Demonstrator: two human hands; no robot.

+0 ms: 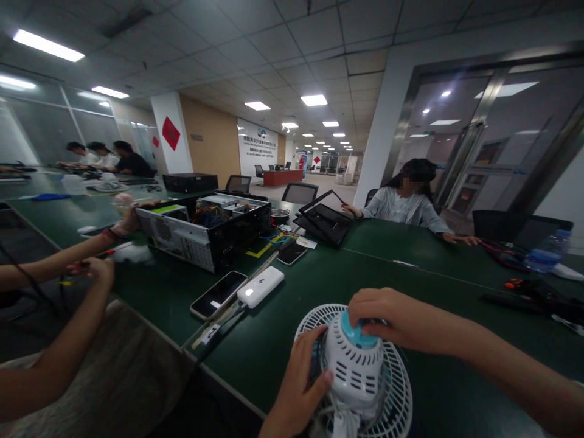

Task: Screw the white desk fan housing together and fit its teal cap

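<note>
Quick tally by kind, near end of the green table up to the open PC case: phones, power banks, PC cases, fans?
Smartphones: 2
White power bank: 1
Open PC case: 1
White desk fan: 1
Total: 5

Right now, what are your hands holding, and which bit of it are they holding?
They hold a small white fan. The left hand grips the side of its middle part, and the right hand rests on top, fingers over the blue cap.
</note>
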